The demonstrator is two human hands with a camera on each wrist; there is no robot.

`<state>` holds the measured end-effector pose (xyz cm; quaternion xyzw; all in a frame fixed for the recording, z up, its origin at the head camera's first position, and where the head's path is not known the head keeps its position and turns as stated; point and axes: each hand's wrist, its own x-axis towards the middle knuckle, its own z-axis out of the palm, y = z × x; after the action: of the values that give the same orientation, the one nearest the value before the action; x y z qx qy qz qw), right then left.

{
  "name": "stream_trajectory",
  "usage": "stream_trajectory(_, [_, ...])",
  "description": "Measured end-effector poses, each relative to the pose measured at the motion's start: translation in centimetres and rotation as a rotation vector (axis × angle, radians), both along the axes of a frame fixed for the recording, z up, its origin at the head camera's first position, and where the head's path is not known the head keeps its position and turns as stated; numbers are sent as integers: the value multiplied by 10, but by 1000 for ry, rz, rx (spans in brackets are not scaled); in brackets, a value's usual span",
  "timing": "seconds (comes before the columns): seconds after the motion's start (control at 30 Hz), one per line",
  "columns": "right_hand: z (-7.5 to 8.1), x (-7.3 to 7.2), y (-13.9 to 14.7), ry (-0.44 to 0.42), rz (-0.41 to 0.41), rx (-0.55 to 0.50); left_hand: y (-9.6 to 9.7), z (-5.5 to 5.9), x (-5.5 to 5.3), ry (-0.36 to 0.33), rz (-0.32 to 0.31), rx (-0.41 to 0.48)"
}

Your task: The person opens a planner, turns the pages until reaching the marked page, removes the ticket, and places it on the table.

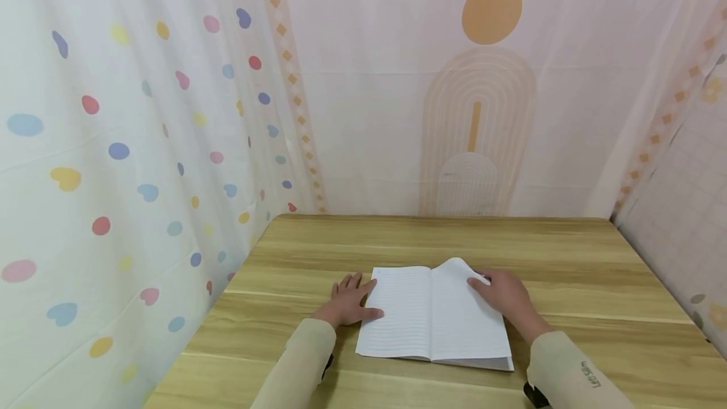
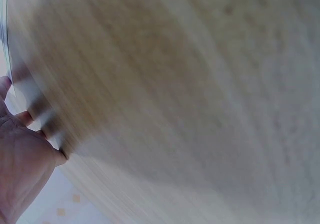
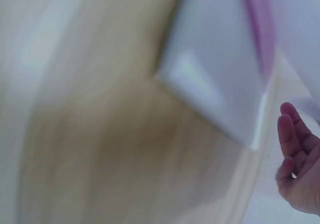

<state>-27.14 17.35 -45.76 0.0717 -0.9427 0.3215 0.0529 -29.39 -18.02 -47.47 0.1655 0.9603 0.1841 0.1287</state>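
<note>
An open notebook (image 1: 397, 311) with lined pages lies on the wooden table. My left hand (image 1: 349, 303) rests at its left edge, fingers spread, the thumb on the left page and the other fingers toward the tabletop. On the other side, my right hand (image 1: 505, 295) pinches the right page (image 1: 462, 314) near its upper outer corner, and the page's top edge bulges upward. In the right wrist view, the right hand's fingers (image 3: 290, 134) are curled beside the white sheets, and a pinkish-purple strip (image 3: 260, 28) shows between them. The left wrist view shows the left hand (image 2: 25, 159) at the frame's edge.
The wooden table (image 1: 568, 257) extends around the notebook on all sides. A curtain with coloured dots (image 1: 142, 144) hangs at the left, and a patterned curtain (image 1: 369, 112) hangs behind the table's far edge. Beige sleeves cover both forearms.
</note>
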Motion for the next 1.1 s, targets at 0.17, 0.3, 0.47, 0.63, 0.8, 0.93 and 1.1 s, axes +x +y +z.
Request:
stream_trajectory(0.17, [21,-2,-8,-119,-44,-270,0,0,0,3,-1,-11])
stream_trajectory(0.3, [33,-2,-18,-187,-41,-568,-1,0,0,3,1,-13])
stream_trajectory(0.47, [35,0,-33,-247,61,-771,-1,-1,0,0,0,-7])
stream_trajectory(0.63, [30,4,-45,-188,161,-659,-1,-1,0,-1,-1,2])
stream_trajectory(0.8, [19,8,-56,-60,203,-399,0,0,0,11,-6,-9])
stream_trajectory(0.93, [11,14,-62,-1,250,-172,0,0,0,16,-10,-18])
stream_trajectory(1.1, [4,21,-68,14,375,20,0,-1,-1,22,-16,-29])
